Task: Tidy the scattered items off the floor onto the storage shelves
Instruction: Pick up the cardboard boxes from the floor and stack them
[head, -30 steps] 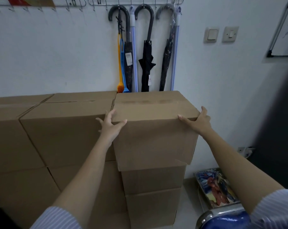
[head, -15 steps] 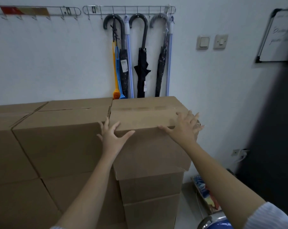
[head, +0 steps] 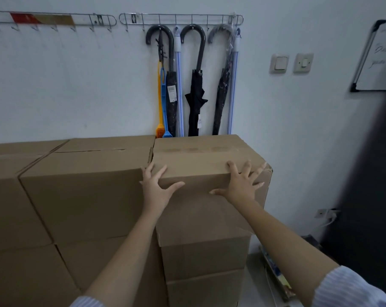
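Fingers (head: 245,168) of both hands splayed over top box (head: 201,156) front edge.

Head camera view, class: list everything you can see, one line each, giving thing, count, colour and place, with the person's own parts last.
Cardboard boxes: several, brown, stacked against the wall.
Top right box: one, brown, under both hands.
Umbrellas: three, dark, hanging from the right wall rack.
Brushes: two, orange and blue, hanging beside the left umbrella.
Wall racks: two, metal, high on the wall.
Switches: two, pale, on the wall at right.
Whiteboard: one, white, far right wall.
Left hand: fingers spread, on the box's front left edge.
Right hand: fingers spread, on its front right edge.
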### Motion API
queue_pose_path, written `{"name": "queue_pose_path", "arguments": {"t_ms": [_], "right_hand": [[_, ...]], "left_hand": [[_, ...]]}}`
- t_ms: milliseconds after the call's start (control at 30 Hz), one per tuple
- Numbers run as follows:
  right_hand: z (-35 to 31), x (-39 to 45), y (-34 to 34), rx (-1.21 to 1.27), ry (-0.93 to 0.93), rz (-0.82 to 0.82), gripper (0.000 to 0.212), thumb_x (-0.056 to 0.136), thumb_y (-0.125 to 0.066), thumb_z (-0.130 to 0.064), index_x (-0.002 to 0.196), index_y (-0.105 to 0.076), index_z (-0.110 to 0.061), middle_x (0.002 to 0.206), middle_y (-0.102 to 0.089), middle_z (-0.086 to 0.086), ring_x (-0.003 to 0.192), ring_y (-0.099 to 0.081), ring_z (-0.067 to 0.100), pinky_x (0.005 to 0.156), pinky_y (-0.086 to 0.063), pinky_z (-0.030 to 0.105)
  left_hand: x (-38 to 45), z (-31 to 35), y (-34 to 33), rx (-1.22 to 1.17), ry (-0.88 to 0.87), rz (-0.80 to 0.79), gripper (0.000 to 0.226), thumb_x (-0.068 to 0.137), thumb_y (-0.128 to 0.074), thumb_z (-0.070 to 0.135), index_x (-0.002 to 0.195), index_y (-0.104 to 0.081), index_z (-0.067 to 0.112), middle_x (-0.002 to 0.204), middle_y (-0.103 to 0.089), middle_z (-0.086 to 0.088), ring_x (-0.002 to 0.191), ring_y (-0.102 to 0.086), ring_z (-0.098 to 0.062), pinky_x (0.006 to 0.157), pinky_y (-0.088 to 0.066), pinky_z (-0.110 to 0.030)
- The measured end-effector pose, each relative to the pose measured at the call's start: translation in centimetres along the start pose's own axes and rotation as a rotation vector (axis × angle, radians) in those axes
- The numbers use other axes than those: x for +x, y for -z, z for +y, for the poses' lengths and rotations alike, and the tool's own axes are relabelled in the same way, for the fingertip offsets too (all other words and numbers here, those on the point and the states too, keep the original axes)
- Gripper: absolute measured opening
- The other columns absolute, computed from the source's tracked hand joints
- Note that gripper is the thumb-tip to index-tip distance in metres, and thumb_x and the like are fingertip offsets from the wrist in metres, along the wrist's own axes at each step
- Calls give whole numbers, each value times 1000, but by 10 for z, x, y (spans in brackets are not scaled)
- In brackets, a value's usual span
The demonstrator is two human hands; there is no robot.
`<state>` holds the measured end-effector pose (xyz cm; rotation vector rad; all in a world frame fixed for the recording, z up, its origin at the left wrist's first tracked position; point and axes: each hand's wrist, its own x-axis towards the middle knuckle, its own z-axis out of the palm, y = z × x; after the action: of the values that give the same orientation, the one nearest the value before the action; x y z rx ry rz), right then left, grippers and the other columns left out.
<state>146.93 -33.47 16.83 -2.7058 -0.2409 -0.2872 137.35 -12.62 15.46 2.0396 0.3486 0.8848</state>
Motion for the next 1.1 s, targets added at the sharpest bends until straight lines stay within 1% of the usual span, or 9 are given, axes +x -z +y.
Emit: {"name": "queue_pose_path", "arguments": {"t_ms": [200,367,500,633,767,800,900,967,1100], "right_hand": [[5,10,-1,-62,3,28,107,58,-73,-74,145,-22,-37,160,5,19,136,34,52,107,-10,77],[6,0,-1,-154,20,66,112,58,-66,-83,147,-20,-33,159,4,24,136,31,54,106,7,74],[10,-6,0,-111,54,91,116,55,-54,-92,147,-22,-30,159,9,26,136,36,48,107,16,70],[6,-19,-1,-96,104,91,113,57,-45,-95,148,-23,-31,160,7,23,138,35,46,105,20,67],[0,-25,-4,-70,136,80,91,72,-43,-87,147,-28,-38,161,3,20,139,31,48,107,16,69],[-2,-25,-5,-55,141,74,84,77,-43,-83,147,-29,-39,162,2,19,140,30,47,108,15,70],[-12,-24,-4,8,128,78,71,84,-43,-75,146,-35,-40,162,-3,19,141,27,46,109,11,71],[-21,-24,-5,56,122,75,67,85,-46,-72,144,-38,-41,162,-6,19,141,27,46,109,10,73],[-25,-27,-9,81,138,60,64,87,-46,-69,145,-38,-42,162,-5,16,142,29,43,106,10,74]], "left_hand": [[5,-6,-11,-31,-41,21,63,67,-84,47,125,-62,32,156,-25,5,149,-10,-18,118,-12,-59],[1,-7,-2,-16,-42,-43,61,70,-82,47,126,-60,34,155,-24,7,148,-14,-15,118,-12,-59],[-5,-5,5,-24,-41,-95,60,73,-79,51,127,-59,37,157,-21,10,146,-14,-11,118,-22,-52],[-9,-2,8,-48,-23,-96,54,81,-70,55,129,-57,33,157,-20,11,147,-15,-12,118,-24,-44],[-8,1,7,-44,-13,-109,48,95,-55,46,136,-50,23,160,-14,3,147,-16,-16,116,-22,-34],[-8,2,7,-45,6,-125,48,96,-53,45,138,-48,22,161,-9,1,148,-14,-17,116,-21,-34],[1,3,9,-12,62,-158,50,96,-52,46,140,-42,25,163,2,-1,150,8,-25,119,-6,-56],[8,0,15,22,83,-164,53,95,-52,48,142,-40,27,163,7,0,149,15,-25,117,1,-63],[11,-11,20,17,85,-190,53,94,-52,52,141,-40,33,163,8,2,150,14,-24,117,-6,-63]]}}
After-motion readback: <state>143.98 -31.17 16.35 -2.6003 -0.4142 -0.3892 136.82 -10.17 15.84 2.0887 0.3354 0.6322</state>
